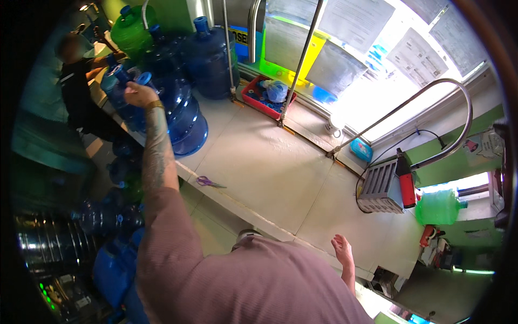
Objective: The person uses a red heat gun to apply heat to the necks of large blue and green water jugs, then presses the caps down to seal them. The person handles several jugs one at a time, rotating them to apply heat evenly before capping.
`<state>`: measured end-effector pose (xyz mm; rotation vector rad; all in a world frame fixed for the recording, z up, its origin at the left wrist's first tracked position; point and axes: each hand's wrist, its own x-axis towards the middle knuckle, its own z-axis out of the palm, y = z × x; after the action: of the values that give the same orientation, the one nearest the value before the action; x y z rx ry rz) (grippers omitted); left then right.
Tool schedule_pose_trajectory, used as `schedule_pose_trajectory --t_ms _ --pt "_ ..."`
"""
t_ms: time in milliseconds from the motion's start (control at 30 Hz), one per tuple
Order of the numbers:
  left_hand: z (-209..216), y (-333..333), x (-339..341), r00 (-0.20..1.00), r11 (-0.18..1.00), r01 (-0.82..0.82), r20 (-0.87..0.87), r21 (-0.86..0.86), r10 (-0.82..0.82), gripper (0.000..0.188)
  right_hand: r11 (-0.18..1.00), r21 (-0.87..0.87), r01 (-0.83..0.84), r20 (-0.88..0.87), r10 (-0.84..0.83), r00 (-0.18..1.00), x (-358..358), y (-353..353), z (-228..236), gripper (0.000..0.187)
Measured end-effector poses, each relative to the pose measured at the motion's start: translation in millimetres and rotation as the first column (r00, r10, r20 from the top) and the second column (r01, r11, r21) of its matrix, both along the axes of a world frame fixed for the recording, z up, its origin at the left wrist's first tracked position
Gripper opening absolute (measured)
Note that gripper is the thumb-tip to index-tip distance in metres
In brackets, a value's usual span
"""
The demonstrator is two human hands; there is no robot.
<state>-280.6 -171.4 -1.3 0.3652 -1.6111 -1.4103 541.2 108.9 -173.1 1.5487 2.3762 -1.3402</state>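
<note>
In the head view, the left hand (141,95) is at the neck of a blue water bottle (186,127), its fingers curled; I cannot tell whether they grasp it. The bottle stands at the left end of the pale counter (270,156), beside other blue bottles. The right hand (342,250) is empty, fingers loose, near the counter's front edge. Purple scissors (205,182) lie near that edge; a red tray (259,103) sits by the window.
</note>
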Motion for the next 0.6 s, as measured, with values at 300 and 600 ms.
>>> schedule_pose_trajectory --t_ms 300,600 --pt "-21 14 -7 0.774 0.726 0.632 0.171 -0.270 -0.610 0.074 0.996 -0.083 -0.024 0.137 0.035 0.990 15 -35 17 0.043" --pt "-4 91 172 0.476 0.379 0.861 0.274 -0.340 -0.835 0.054 0.891 0.187 -0.414 -0.164 0.444 0.881 -135 2 87 0.045"
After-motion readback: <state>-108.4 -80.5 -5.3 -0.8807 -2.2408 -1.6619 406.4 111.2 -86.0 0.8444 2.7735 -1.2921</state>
